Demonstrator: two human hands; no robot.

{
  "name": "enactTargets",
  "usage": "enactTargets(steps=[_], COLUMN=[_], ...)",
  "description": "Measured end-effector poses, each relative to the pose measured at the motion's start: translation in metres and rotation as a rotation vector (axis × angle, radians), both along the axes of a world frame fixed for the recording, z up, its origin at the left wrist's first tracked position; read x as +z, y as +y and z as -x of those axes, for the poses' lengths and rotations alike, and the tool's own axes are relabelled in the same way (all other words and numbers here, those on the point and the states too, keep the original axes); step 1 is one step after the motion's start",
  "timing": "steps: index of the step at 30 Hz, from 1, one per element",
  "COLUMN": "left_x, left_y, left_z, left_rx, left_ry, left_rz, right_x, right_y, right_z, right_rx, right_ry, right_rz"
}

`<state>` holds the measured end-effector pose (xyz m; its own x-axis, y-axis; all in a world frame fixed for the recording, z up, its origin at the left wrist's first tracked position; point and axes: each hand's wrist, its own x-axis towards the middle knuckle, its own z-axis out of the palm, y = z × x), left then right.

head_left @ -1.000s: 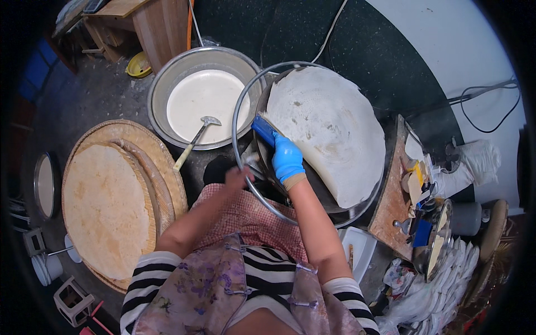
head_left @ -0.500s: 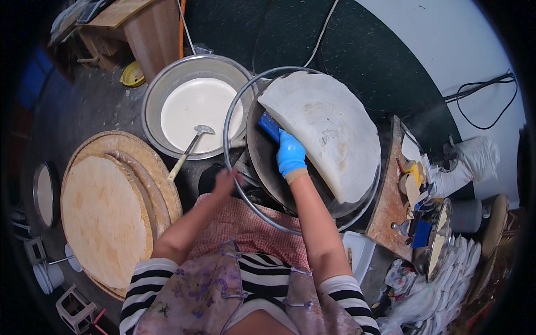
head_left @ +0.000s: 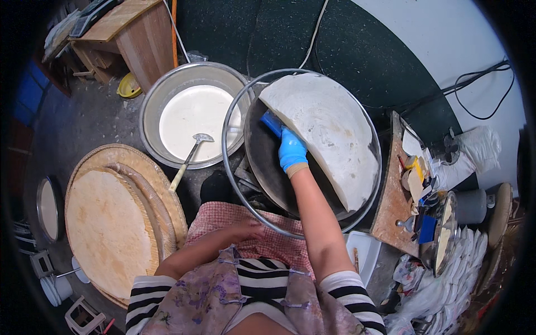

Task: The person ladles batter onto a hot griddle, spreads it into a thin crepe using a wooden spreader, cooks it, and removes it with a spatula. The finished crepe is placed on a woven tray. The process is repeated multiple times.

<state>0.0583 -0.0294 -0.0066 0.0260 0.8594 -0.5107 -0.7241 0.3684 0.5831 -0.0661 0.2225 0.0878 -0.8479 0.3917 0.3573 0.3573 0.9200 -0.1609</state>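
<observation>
Dark green wall (head_left: 223, 33) backs the workplace, where a round griddle (head_left: 268, 164) sits inside a metal hoop (head_left: 225, 134), a white sheet (head_left: 335, 134) lying over its right side and leaving the left bare. Blue-gloved, probably against heat, the right hand (head_left: 292, 149) is wrapped around a blue scraper (head_left: 272, 123) angled at the sheet's left edge, while the left hand (head_left: 247, 230) rests near the hoop on the checked apron (head_left: 215, 218), its finger spread impossible to tell. Farther left, a ladle (head_left: 192, 153) leans across the batter basin's (head_left: 153, 123) near rim, handle toward the person, presumably for easy reach.
</observation>
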Motion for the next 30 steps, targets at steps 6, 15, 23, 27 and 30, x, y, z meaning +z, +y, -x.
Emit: enactTargets(steps=[6,15,23,27,30], left_x=[0.023,0.030,0.014,0.015,0.015], left_y=[-0.034,-0.077,-0.079,-0.079,-0.082], left_z=[0.037,0.050,0.054,0.056,0.057], left_rx=[0.177,0.566,0.560,0.560,0.563], left_ry=[0.072,-0.043,-0.017,-0.022,-0.047], left_rz=[0.156,0.233,0.235,0.194,0.194], right_x=[-0.006,0.029,0.042,0.028,0.012], right_y=[0.012,0.017,0.043,0.064,0.085], right_z=[0.012,0.010,0.007,0.012,0.016], right_rx=[-0.138,-0.125,-0.230,-0.250,-0.275], right_ry=[0.156,-0.143,-0.169,-0.156,-0.122], right_rz=[0.188,0.104,0.172,0.131,0.073])
